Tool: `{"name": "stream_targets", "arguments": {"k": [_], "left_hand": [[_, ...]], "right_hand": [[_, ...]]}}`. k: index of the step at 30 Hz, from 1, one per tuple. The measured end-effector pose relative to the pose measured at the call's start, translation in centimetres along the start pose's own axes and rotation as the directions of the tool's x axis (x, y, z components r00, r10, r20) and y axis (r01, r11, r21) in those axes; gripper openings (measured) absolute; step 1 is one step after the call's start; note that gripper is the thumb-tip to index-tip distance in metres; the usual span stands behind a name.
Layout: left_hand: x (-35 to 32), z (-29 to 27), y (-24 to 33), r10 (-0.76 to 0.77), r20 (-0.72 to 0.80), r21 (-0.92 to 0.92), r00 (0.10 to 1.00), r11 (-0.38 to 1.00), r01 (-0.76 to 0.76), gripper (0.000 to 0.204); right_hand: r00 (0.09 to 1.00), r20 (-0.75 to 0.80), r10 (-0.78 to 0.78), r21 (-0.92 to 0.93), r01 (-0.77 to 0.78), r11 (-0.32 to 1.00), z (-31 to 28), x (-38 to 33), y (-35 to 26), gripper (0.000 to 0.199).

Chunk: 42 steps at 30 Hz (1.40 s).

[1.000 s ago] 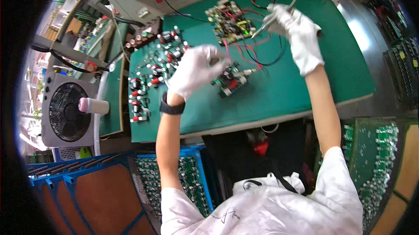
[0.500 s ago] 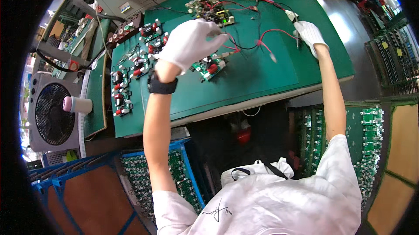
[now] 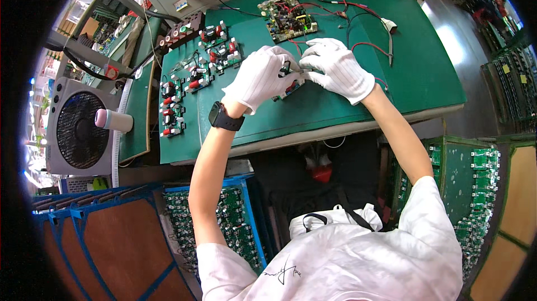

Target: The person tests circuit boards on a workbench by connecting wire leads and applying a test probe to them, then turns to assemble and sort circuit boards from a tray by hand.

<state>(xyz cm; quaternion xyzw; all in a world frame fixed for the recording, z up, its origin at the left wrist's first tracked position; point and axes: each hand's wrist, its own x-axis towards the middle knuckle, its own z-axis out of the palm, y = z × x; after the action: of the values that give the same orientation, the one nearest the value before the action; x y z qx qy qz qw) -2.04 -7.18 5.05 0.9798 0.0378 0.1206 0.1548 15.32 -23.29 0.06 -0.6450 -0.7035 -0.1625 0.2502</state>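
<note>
left hand (image 3: pixel 260 80) is arching over a small green circuit board (image 3: pixel 290 89), thumb and fingers bent partway in with a gap showing between them; whether it is gripping the board's edge is not showing. right hand (image 3: pixel 341 69) is meeting it from the other side, thumb and forefinger coming close to touching, but whether they are pinching a lead is staying hidden. the board is lying on the green mat (image 3: pixel 414 77), mostly under the 2 gloves, near a larger board (image 3: pixel 285 19) that red wires are running from.

judging by the posture, the person is working at the board's right end, perhaps seating or freeing a connection; the next move is probably calling for 1 hand steadying the board while the other is working at that end.

as for writing, dark script (image 3: pixel 282 273) is running across the white shirt, a small label (image 3: pixel 180 4) is sitting on the back panel, too small for reading, and yellow tags (image 3: pixel 506 68) are hanging on the right-hand rack.
</note>
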Motion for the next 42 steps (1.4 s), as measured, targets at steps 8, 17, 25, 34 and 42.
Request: {"name": "stream_targets", "arguments": {"k": [8,17,25,34,42], "left_hand": [[-2.0,1.3,-1.8,-0.046,-0.113,-0.183,0.993,0.983,0.024,0.030],[-2.1,4.4,-2.5,-0.007,-0.340,-0.245,0.940,0.966,-0.082,0.017],[-2.8,4.6,-2.9,-0.048,-0.407,-0.255,0.912,0.965,-0.063,0.023],[-4.8,4.7,-0.4,-0.198,-0.355,0.004,0.914,0.977,0.214,0.042],[-3.1,2.1,-1.1,-0.054,-0.043,0.020,0.998,0.998,0.055,0.033]], "right_hand": [[0.985,-0.168,-0.025,0.122,0.046,0.991,2.4,-0.4,0.4,0.026],[0.964,-0.260,-0.052,0.169,0.098,0.981,2.7,-0.4,0.0,0.019],[0.965,-0.258,-0.048,0.064,0.067,0.996,1.0,-2.4,1.8,0.029],[0.970,-0.243,0.001,0.039,0.009,0.999,1.2,-3.7,0.8,0.054],[0.983,-0.173,0.060,0.088,-0.045,0.995,0.6,-3.8,0.5,0.041]]}}
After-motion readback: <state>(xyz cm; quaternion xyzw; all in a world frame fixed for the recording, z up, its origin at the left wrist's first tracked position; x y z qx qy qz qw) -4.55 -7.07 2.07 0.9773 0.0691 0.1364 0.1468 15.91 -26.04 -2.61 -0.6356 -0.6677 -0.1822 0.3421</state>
